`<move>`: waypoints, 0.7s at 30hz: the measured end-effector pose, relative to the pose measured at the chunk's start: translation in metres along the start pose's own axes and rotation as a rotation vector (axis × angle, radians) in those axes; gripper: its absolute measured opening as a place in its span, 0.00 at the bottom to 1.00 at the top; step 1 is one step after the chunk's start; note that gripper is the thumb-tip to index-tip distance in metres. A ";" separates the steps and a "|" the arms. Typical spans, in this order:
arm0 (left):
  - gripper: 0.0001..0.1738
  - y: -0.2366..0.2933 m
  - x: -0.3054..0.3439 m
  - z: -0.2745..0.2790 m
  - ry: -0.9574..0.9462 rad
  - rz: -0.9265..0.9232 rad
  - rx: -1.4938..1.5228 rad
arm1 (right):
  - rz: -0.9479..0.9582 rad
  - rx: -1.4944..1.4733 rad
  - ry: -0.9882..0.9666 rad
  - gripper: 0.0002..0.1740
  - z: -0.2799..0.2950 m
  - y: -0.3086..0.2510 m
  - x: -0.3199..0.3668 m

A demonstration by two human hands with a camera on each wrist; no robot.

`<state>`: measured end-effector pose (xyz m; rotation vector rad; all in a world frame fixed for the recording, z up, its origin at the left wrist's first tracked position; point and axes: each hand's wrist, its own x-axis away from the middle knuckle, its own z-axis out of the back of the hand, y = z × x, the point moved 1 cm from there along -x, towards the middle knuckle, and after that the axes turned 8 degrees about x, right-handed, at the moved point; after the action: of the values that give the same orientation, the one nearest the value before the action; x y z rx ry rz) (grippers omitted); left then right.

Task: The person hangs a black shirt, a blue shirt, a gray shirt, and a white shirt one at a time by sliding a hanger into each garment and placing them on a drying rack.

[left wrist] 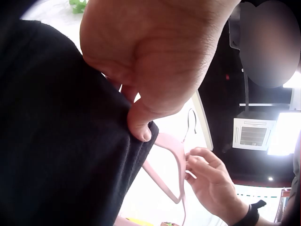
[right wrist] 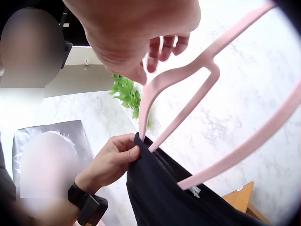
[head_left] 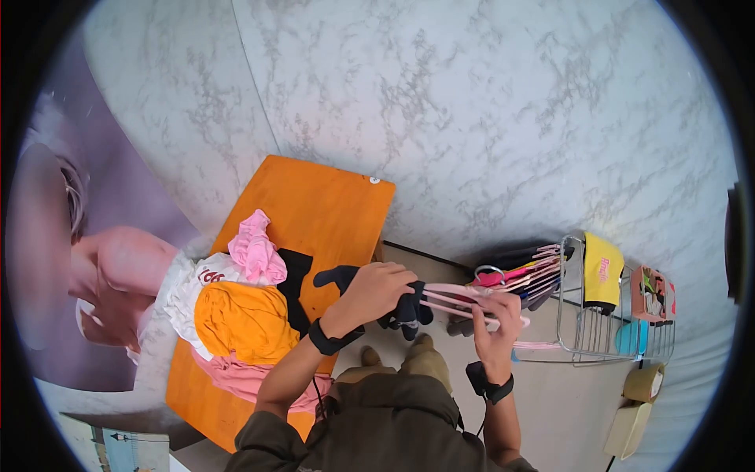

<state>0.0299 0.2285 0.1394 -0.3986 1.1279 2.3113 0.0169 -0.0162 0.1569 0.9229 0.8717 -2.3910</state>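
Observation:
A pink hanger point(head_left: 456, 295) point(right wrist: 225, 160) reaches partly inside a dark navy garment point(head_left: 407, 311) point(left wrist: 61, 132) point(right wrist: 160, 188). At the garment's edge, the left hand point(head_left: 377, 291) point(left wrist: 155, 52) point(right wrist: 113, 157) pinches the cloth between thumb and fingers. The right hand point(head_left: 497, 326) point(left wrist: 214, 181) point(right wrist: 146, 37) is at the hanger's other side, its thumb and fingertips around the pink frame near the hook in the left wrist view. In the right wrist view its thumb tip meets the hanger and the other fingers are bent.
An orange table point(head_left: 314, 204) at the left bears a yellow garment point(head_left: 245, 322), a pink one point(head_left: 257, 248), white and black cloth. At the right, a metal rack point(head_left: 590, 346) holds a yellow cloth point(head_left: 603, 271) and a pink basket point(head_left: 653, 295), beside several clothes on hangers.

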 end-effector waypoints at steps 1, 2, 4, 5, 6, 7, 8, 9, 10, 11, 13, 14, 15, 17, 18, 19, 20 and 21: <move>0.09 0.001 0.002 0.005 0.074 0.018 0.026 | 0.034 -0.085 0.020 0.10 -0.003 -0.001 0.011; 0.09 0.004 0.004 0.010 0.067 0.018 0.028 | 0.071 -0.169 0.038 0.11 -0.007 -0.002 0.023; 0.09 0.007 0.009 0.021 0.104 0.076 -0.027 | 0.052 -0.250 -0.090 0.12 -0.024 -0.008 0.037; 0.09 0.008 0.012 0.025 0.103 0.086 -0.048 | -0.011 -0.331 -0.257 0.13 -0.038 -0.010 0.043; 0.09 0.011 0.015 0.029 0.110 0.096 -0.052 | -0.074 -0.414 -0.427 0.14 -0.051 -0.009 0.049; 0.09 0.014 0.017 0.036 0.117 0.110 -0.048 | -0.067 -0.423 -0.435 0.14 -0.062 -0.004 0.054; 0.08 0.016 0.020 0.041 0.122 0.122 -0.047 | -0.037 -0.377 -0.479 0.16 -0.074 0.001 0.059; 0.08 0.018 0.026 0.046 0.123 0.130 -0.053 | -0.011 -0.330 -0.522 0.18 -0.084 0.004 0.065; 0.08 0.019 0.032 0.049 0.152 0.171 -0.052 | -0.013 -0.338 -0.526 0.18 -0.092 0.005 0.070; 0.08 0.020 0.037 0.052 0.181 0.207 -0.052 | 0.041 -0.324 -0.587 0.20 -0.100 0.005 0.075; 0.08 0.021 0.047 0.056 0.231 0.225 -0.018 | 0.095 -0.312 -0.643 0.22 -0.115 0.004 0.080; 0.08 0.022 0.052 0.058 0.281 0.245 0.017 | 0.129 -0.322 -0.696 0.23 -0.122 0.002 0.084; 0.08 0.023 0.056 0.060 0.278 0.246 0.009 | 0.164 -0.333 -0.746 0.24 -0.130 -0.001 0.088; 0.08 0.025 0.061 0.066 0.296 0.265 -0.032 | 0.200 -0.352 -0.789 0.25 -0.146 -0.005 0.091; 0.08 0.027 0.063 0.069 0.293 0.267 -0.036 | 0.158 -0.323 -0.855 0.24 -0.152 -0.005 0.093; 0.08 0.028 0.065 0.073 0.308 0.272 -0.037 | 0.116 -0.290 -0.923 0.24 -0.156 -0.004 0.095; 0.08 0.029 0.067 0.075 0.325 0.277 -0.038 | 0.115 -0.290 -0.924 0.24 -0.158 -0.003 0.097; 0.08 0.028 0.070 0.076 0.325 0.279 -0.036 | 0.118 -0.287 -0.873 0.22 -0.159 -0.002 0.099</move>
<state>-0.0457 0.2980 0.1704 -0.6890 1.3707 2.5754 0.0179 0.0777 -0.0046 -0.1933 0.7296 -2.1452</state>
